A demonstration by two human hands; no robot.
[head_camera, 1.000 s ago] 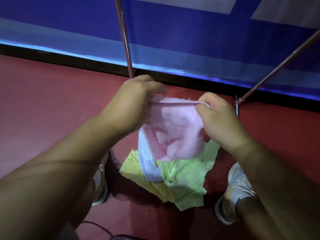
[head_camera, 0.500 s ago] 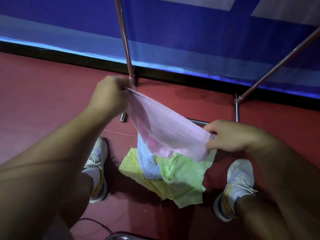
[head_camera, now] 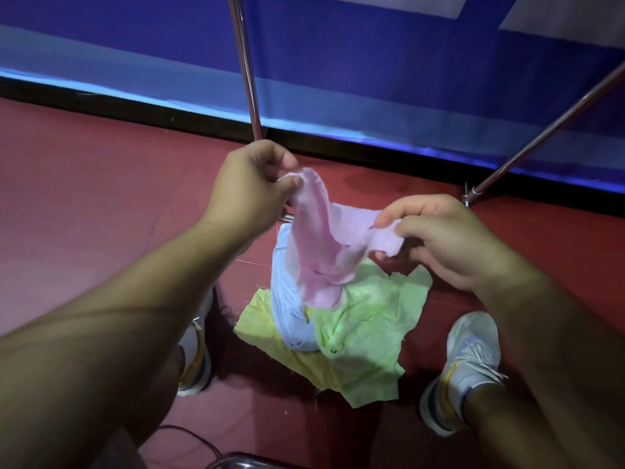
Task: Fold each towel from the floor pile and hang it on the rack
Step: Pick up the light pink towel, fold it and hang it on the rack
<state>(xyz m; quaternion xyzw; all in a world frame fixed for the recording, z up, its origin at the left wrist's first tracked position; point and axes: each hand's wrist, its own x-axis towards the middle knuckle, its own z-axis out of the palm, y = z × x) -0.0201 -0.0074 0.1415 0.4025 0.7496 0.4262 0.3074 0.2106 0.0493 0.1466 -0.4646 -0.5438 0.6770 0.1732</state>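
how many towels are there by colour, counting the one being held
pink towel: 1, held up between the left hand and the right hand
blue towel: 1, on the floor pile
yellow towel: 1, on the floor pile
green towel: 1, on the floor pile
total: 4

Both bare forearms are reaching forward and down from the lower corners of the head view, converging toward the middle. The left hand [head_camera: 252, 184] is sitting higher and farther forward, back of the hand facing up, its thumb and curled fingers pinching 1 end of the pink towel [head_camera: 321, 238]. The right hand [head_camera: 449, 238] is hanging lower and nearer, knuckles turned left, thumb on top, its fingers curling around and pinching the other end. The 2 hands are staying apart, with the cloth sagging between them.
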